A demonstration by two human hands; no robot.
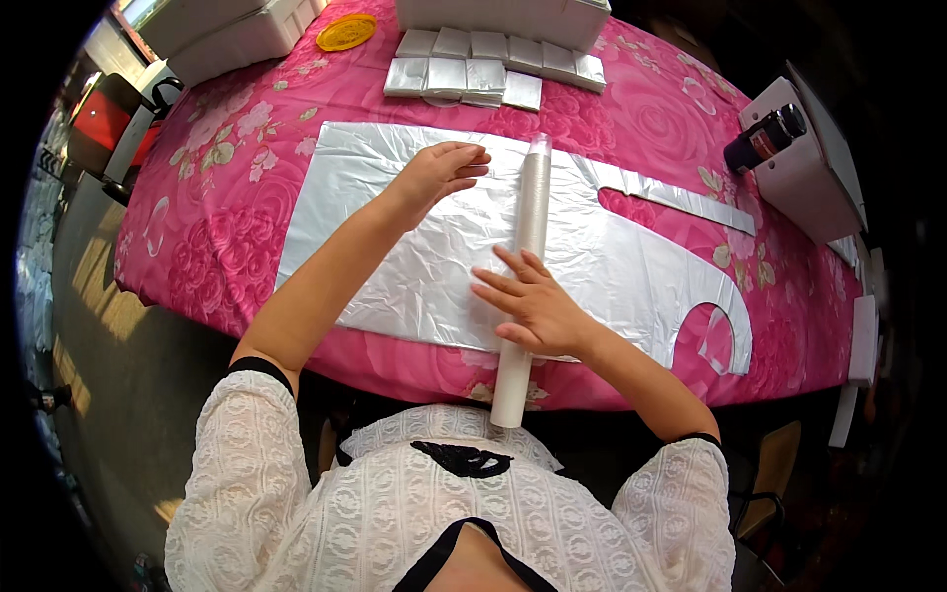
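Observation:
A thin white plastic apron (612,266) lies spread flat on a table with a pink rose-patterned cloth (227,237). Across it, running away from me, lies a long white roll (526,257) whose near end sticks out past the table edge. My right hand (528,301) rests on top of the roll near its middle, fingers spread. My left hand (439,173) presses on the plastic sheet to the left of the roll's far end, fingers loosely bent, holding nothing.
Several folded silver-white plastic packets (488,64) sit in rows at the far side. A yellow round lid (345,32) lies far left. White boxes (232,30) stand at the back. A dark bottle (764,138) rests on a white box at the right.

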